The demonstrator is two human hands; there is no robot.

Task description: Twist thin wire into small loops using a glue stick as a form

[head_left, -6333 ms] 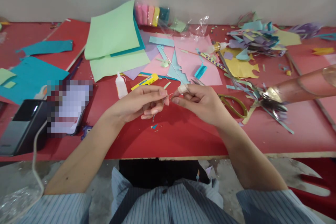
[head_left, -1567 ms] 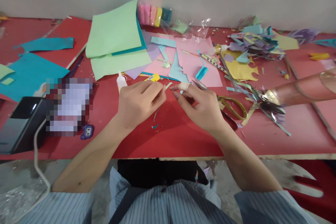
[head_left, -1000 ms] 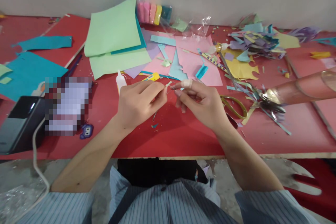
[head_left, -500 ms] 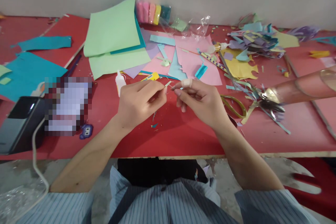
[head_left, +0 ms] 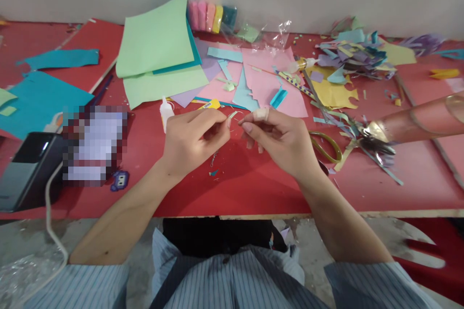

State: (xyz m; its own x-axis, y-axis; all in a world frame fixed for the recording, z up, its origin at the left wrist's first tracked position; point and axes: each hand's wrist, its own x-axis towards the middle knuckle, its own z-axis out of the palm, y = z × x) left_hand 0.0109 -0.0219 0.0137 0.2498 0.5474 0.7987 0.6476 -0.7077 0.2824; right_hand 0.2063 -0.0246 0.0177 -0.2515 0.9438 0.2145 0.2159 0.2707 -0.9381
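My left hand (head_left: pixel 195 142) is closed in a pinch over the red table, its thumb and forefinger gripping a small pale green paper strip (head_left: pixel 233 114). A thin curled end seems to extend from the strip towards my right hand (head_left: pixel 279 135). That hand is also closed, thumb against forefinger, with a whitish wrap (head_left: pixel 261 114) around one finger. Whatever sits between its fingertips is too small to make out. A narrow gap separates the two hands. Just behind my left hand are a white glue bottle (head_left: pixel 166 113) and a yellow tube (head_left: pixel 213 104).
Green paper sheets (head_left: pixel 155 41), pink paper (head_left: pixel 271 77) and a heap of paper scraps (head_left: pixel 357 55) lie further back. Scissors with an olive handle (head_left: pixel 328 147) are beside my right wrist. Leftward are a blurred-out phone (head_left: pixel 96 145), a dark device (head_left: pixel 27 169) and a white cable (head_left: pixel 49 222).
My right fingertips have shifted slightly right, widening the gap between the hands. The pale strip's thin end now shows curled. My left hand has hardly moved.
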